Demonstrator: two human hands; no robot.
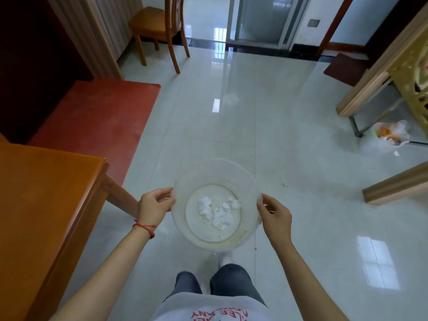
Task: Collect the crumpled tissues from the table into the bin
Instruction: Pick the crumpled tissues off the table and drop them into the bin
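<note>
Both hands are gripping the bin [216,242] by its rim, left hand [154,208] & right hand [275,218] on opposite sides, holding it up over the floor [289,112], just right of the table [46,193]. Tissues [218,210] are lying loose on the bin's bottom. Risk: bin is light & thin-walled, pinched only at the edges, so any tilt or slipping grip could be spilling tissues back out. Bin is round w/ no long axis; mouth is facing up toward the camera.
</note>
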